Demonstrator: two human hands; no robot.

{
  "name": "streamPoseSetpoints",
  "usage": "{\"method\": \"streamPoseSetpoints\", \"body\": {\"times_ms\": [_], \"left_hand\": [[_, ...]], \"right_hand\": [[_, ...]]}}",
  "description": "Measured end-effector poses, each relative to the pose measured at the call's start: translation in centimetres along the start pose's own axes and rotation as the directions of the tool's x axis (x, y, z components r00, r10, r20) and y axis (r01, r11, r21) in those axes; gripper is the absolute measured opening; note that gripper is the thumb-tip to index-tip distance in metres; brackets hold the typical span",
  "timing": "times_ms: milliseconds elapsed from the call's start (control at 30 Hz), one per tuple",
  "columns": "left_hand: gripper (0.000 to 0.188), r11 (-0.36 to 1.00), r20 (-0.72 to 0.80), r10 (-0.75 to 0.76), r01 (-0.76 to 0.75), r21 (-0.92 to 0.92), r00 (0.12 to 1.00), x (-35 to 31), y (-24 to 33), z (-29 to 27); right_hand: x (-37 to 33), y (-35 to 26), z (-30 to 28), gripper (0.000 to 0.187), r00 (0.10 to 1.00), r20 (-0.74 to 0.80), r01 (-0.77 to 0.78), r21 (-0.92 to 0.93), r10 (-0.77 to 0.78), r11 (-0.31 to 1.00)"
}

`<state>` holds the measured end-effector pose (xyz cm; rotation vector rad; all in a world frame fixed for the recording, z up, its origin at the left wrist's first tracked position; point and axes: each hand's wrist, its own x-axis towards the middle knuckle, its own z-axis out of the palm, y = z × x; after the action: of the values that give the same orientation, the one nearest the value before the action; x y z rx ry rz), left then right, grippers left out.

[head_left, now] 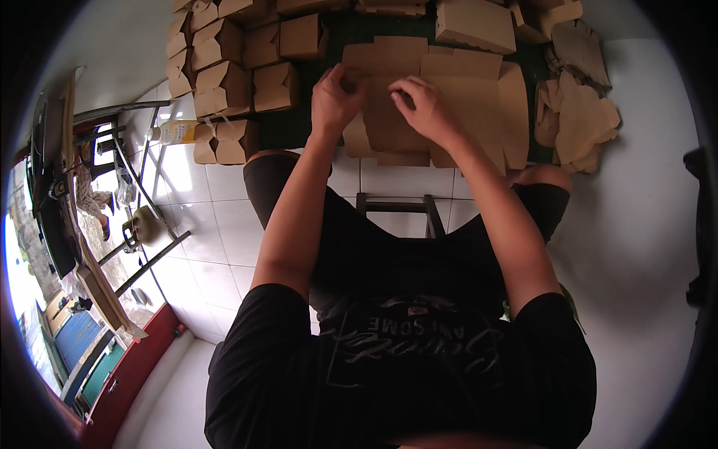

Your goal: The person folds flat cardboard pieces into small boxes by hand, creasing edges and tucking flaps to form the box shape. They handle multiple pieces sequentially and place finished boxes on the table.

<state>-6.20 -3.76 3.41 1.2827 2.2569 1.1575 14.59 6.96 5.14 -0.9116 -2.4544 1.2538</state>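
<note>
An unfolded brown cardboard box blank [467, 93] lies flat in front of me, its flaps spread out to the sides. Over its left part is my left hand [336, 101], fingers curled in and closed near the blank's left edge. Whatever those fingers pinch is hidden. My right hand [425, 108] hovers above or rests on the middle of the blank; I cannot tell which. Its fingers are loosely bent, with thumb and forefinger apart and nothing seen between them.
Folded brown boxes [223, 88] stand stacked at the left, with a larger box [475, 24] at the back. Flat cardboard pieces [587, 123] are piled on the right. A bottle with a yellow label [176, 132] sits left of the boxes. A dark stool frame [396, 203] shows between my legs.
</note>
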Motion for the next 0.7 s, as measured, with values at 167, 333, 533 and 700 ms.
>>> {"method": "streamPoseSetpoints", "body": {"times_ms": [167, 333, 533, 700], "left_hand": [[0.017, 0.997, -0.010, 0.031, -0.030, 0.069, 0.999, 0.4, -0.5, 0.5], [0.018, 0.984, 0.022, 0.144, -0.145, 0.100, 0.989, 0.7, -0.5, 0.7], [0.020, 0.981, 0.041, 0.193, -0.194, 0.014, 0.980, 0.7, 0.0, 0.8], [0.022, 0.991, 0.042, 0.129, -0.128, -0.040, 0.991, 1.0, 0.1, 0.7]], "right_hand": [[5.3, 2.7, 0.6, 0.027, 0.945, -0.214, 0.183, -0.279, -0.247, 0.943], [8.9, 4.4, 1.6, 0.026, 0.969, -0.016, 0.231, -0.293, -0.247, 0.928], [10.4, 4.7, 1.8, 0.021, 0.985, 0.101, 0.155, -0.190, -0.138, 0.970], [10.7, 5.0, 1.5, 0.020, 0.982, 0.187, -0.005, -0.082, 0.020, 0.997]]}}
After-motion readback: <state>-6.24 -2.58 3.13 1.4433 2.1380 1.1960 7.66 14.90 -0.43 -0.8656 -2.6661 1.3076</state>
